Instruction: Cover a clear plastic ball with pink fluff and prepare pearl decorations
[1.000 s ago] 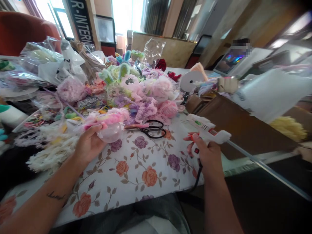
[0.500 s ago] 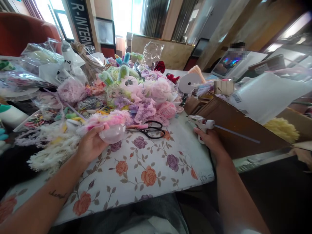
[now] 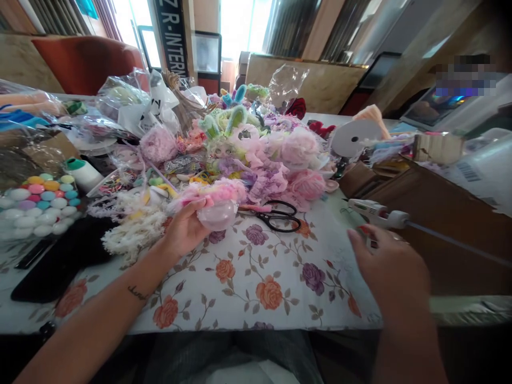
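Observation:
My left hand point(image 3: 188, 226), at the middle left of the table, is closed around a clear, rounded plastic piece point(image 3: 218, 215) with fluffy pink trim point(image 3: 224, 190) along its top. Just right of that piece lie black-handled scissors point(image 3: 282, 224). A white glue gun point(image 3: 370, 209), with a long glue stick point(image 3: 452, 240) out of its back, stands at the right by a brown cardboard box. My right hand point(image 3: 394, 266) is in front of the gun's handle, thumb and fingers apart. The gun's lower part is partly hidden by the hand.
A heap of pink and lilac yarn and ruffles point(image 3: 276, 154) covers the table's back. Coloured balls point(image 3: 44, 205) in a clear bag, a thread cone point(image 3: 84, 175) and a black pouch point(image 3: 68, 261) lie left. The cardboard box point(image 3: 452, 229) stands right. A person is at the back right.
My view has turned left. My right hand has let go of the glue gun and drawn back toward me. My left hand keeps its hold on the clear plastic piece.

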`<state>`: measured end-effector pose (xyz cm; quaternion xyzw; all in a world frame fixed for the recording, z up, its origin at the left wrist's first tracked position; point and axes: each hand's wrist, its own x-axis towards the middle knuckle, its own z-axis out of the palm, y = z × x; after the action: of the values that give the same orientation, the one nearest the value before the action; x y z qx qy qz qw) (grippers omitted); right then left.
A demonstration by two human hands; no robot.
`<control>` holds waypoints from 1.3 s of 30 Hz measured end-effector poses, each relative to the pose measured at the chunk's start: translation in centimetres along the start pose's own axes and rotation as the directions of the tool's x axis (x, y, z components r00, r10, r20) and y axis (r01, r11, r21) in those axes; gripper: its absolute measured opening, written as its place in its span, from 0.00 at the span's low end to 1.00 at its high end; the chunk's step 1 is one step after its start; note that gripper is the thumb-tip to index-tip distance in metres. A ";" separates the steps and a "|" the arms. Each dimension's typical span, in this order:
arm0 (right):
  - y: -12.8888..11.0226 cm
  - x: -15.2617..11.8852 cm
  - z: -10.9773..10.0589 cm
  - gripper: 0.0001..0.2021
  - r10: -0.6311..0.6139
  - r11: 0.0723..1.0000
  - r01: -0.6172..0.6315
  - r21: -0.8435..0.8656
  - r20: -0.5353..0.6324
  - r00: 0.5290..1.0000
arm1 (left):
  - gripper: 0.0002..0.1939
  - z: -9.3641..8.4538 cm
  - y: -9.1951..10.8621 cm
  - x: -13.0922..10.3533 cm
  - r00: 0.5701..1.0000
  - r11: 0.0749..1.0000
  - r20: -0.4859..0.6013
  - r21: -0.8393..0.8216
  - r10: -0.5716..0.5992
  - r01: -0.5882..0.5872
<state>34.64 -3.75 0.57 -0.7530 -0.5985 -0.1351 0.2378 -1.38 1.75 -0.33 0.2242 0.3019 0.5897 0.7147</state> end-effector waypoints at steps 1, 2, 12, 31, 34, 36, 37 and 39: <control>-2.3 -0.3 -0.2 0.23 -0.054 0.995 0.056 0.086 -0.027 0.998 | 0.05 0.0 0.0 0.0 1.000 1.000 -0.005 -0.016 -0.005 0.005; -4.5 -0.5 -0.4 0.22 -0.100 0.974 0.104 0.202 -0.031 0.995 | 0.05 0.0 0.0 0.0 1.000 0.999 -0.015 -0.037 -0.015 0.014; -18.4 -0.7 3.3 0.29 -0.439 0.265 -0.477 0.838 0.545 0.714 | 0.07 0.7 -0.1 -0.2 0.998 0.990 0.047 -0.142 0.033 -0.026; -17.0 0.1 4.1 0.30 -0.325 0.052 -0.535 0.843 0.521 0.789 | 0.18 -0.8 3.1 -0.3 0.999 0.856 -0.005 0.516 -0.043 0.039; -16.4 0.6 3.8 0.30 -0.336 0.147 -0.484 0.863 0.504 0.796 | 0.09 -0.7 4.5 0.2 0.880 0.774 -0.156 0.560 0.449 -0.296; -16.4 0.6 3.5 0.30 -0.382 0.227 -0.444 0.867 0.499 0.778 | 0.05 -0.1 4.5 -0.1 0.761 0.697 -0.140 0.530 0.633 -0.483; -16.4 0.5 3.4 0.29 -0.402 0.266 -0.420 0.868 0.495 0.770 | 0.05 0.3 4.3 -0.3 0.753 0.682 -0.103 0.516 0.649 -0.518; -16.6 0.1 3.3 0.27 -0.426 0.342 -0.348 0.873 0.474 0.771 | 0.05 1.2 3.7 -0.9 0.798 0.676 0.019 0.519 0.603 -0.523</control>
<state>18.41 0.87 1.11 -0.4557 -0.6241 0.4901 0.4032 -3.31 1.64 3.21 0.4368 0.4135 0.6978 0.3890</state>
